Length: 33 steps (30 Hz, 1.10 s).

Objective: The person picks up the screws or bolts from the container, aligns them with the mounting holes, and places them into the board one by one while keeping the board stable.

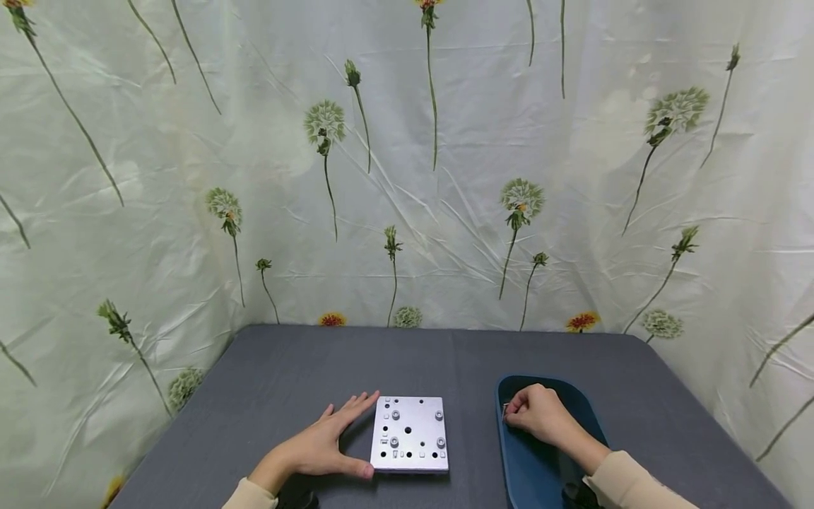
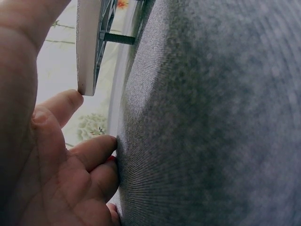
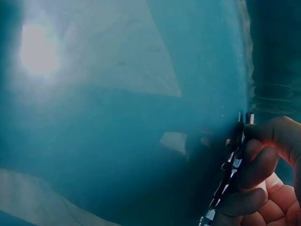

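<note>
A silvery square metal plate with several holes and socket-head screws lies in the middle of the table. My left hand is spread at its left side, index fingertip at the far corner and thumb at the near one. In the left wrist view, a threaded screw shank sticks out under the plate, and the other fingers rest on the cloth. My right hand reaches into a blue tray and pinches a small screw by the tray's left wall. More small screws lie under its fingers.
Grey cloth covers the table. A pale curtain printed with dandelions hangs behind it and along both sides. The tray stands right of the plate, with a strip of table between them.
</note>
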Tool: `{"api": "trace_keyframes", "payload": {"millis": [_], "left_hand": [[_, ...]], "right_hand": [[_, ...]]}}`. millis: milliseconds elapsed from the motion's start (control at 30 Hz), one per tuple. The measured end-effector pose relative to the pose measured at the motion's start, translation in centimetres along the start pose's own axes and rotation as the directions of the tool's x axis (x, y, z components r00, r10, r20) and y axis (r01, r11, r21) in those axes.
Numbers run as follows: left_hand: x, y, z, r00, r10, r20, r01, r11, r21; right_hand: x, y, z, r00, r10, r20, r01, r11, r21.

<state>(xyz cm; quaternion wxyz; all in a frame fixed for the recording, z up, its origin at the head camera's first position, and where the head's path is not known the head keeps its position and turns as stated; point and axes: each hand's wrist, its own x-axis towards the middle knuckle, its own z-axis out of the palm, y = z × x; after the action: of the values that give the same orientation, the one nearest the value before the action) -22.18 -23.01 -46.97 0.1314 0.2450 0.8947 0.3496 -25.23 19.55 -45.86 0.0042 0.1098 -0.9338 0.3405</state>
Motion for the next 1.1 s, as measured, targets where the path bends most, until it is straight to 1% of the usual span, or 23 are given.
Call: {"api": "trace_keyframes", "payload": {"millis": [100,333,500,600,733,867,1100], "left_hand": [[0.1,-0.2,0.1,1.0,0.002,-0.001,-0.002,1.0,-0.005],[0.2,-0.5,0.3,1.0,0.0,0.009,0.0,1.0,-0.008],[0.2,-0.5,0.3,1.0,0.009,-0.001,-0.009,1.0,-0.005],[0.2,-0.5,0.2,1.0,0.01,-0.004,-0.01,1.0,-0.005],[0.2,-0.5,0.2,1.0,-0.004,-0.002,0.004,1.0,-0.004],[0.2,-0.5,0.2,1.0,-0.009,0.002,0.009,1.0,-0.004],[0.3,-0.4,0.1,1.0,-0.005,-0.001,0.005,1.0,-0.003]], "right_hand": [[-0.1,0.0,-0.3,1.0,0.01,-0.008,-0.01,1.0,0.004],[-0.3,0.1,-1.5,0.998,0.058,0.018,-0.06,0.995,0.085],[-0.4,-0.2,-2.3,0.999,0.046,-0.006,-0.045,0.994,0.103],[-0.5,-0.7,-2.8,0.999,0.045,-0.018,-0.042,0.99,0.132],[-0.3,-1.6,-3.3,0.998,0.059,-0.025,-0.053,0.978,0.202],[0.0,-2.7,-3.7,0.997,0.074,-0.029,-0.063,0.959,0.276],[0.7,-4.1,-4.3,0.996,0.083,-0.033,-0.067,0.938,0.341]]}}
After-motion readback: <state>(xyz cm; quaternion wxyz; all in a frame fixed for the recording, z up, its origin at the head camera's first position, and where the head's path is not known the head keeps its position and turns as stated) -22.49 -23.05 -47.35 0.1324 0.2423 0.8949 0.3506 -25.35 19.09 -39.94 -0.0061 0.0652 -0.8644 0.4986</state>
